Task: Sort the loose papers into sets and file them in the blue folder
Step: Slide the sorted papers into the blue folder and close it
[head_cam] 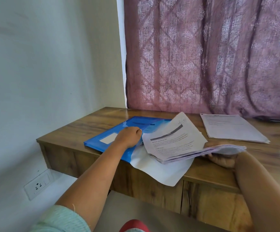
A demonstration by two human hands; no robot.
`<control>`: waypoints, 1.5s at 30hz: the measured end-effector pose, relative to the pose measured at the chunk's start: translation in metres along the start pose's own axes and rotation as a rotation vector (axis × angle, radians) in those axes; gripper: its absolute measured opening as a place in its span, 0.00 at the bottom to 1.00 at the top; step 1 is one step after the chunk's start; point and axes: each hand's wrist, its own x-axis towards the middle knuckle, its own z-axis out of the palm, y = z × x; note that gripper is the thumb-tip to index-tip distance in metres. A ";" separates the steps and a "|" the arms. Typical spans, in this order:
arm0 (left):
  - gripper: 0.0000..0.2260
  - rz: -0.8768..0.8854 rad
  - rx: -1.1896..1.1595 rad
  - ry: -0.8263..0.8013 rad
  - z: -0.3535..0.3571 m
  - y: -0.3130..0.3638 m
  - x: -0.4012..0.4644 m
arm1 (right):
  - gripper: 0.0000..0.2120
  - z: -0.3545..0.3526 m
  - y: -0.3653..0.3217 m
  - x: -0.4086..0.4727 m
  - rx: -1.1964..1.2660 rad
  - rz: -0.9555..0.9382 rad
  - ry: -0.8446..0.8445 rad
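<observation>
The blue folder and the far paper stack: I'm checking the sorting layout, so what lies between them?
In the head view, the held sheaf of papers lies between the blue folder and the far paper stack, with bare wooden desk beyond it.

Soft daylight filters through the purple curtain [209,54] at the far right, leaving the room moderately bright. A pale sheen lies on the wooden desk [102,118] (far edge). Wide-angle bending curves the edges; the right border blurs.
</observation>
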 end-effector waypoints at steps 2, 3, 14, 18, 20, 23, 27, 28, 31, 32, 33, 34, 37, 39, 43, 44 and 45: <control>0.18 0.028 0.014 0.007 0.000 0.000 -0.001 | 0.46 0.015 -0.007 -0.014 0.044 0.022 -0.080; 0.19 0.033 0.020 0.007 0.001 0.000 -0.002 | 0.40 0.022 -0.009 -0.020 0.014 -0.003 -0.073; 0.18 0.078 0.102 -0.149 -0.011 0.020 -0.001 | 0.12 0.067 -0.006 -0.022 -0.239 -0.221 0.207; 0.15 0.084 0.150 -0.172 -0.018 0.030 -0.001 | 0.10 0.070 -0.001 -0.020 -0.438 -0.261 0.278; 0.14 0.098 0.194 -0.206 -0.023 0.030 -0.003 | 0.13 0.068 0.000 -0.017 -0.450 -0.267 0.303; 0.10 0.151 0.161 -0.201 -0.027 0.026 -0.003 | 0.19 0.062 0.002 -0.011 -0.406 -0.266 0.314; 0.21 0.265 0.045 -0.051 -0.030 0.028 -0.011 | 0.24 0.066 0.003 -0.011 -0.418 -0.304 0.317; 0.21 0.285 0.083 -0.039 -0.030 0.029 -0.012 | 0.27 0.069 0.004 -0.012 -0.438 -0.318 0.301; 0.18 0.281 0.251 -0.045 -0.023 0.031 -0.012 | 0.40 0.076 0.005 -0.014 -0.505 -0.381 0.226; 0.17 0.276 0.289 -0.039 -0.020 0.032 -0.012 | 0.42 0.076 0.006 -0.014 -0.521 -0.377 0.205; 0.16 0.269 0.306 -0.016 -0.018 0.032 -0.012 | 0.41 0.078 0.007 -0.014 -0.523 -0.355 0.191; 0.16 0.263 0.312 0.019 -0.016 0.032 -0.012 | 0.37 0.081 0.008 -0.015 -0.519 -0.331 0.169; 0.16 0.249 0.300 0.085 -0.013 0.034 -0.011 | 0.30 0.086 0.014 -0.015 -0.423 -0.283 0.165; 0.18 0.243 0.298 0.073 -0.010 0.034 -0.011 | 0.38 0.088 0.017 -0.011 -0.370 -0.324 0.254; 0.18 0.245 0.280 0.079 -0.006 0.033 -0.014 | 0.31 0.090 0.016 -0.010 -0.691 -0.379 0.451; 0.17 0.248 0.273 0.090 -0.005 0.033 -0.015 | 0.28 0.089 0.016 -0.008 -0.718 -0.378 0.470; 0.17 0.251 0.266 0.103 -0.004 0.033 -0.016 | 0.27 0.090 0.014 -0.007 -0.724 -0.382 0.487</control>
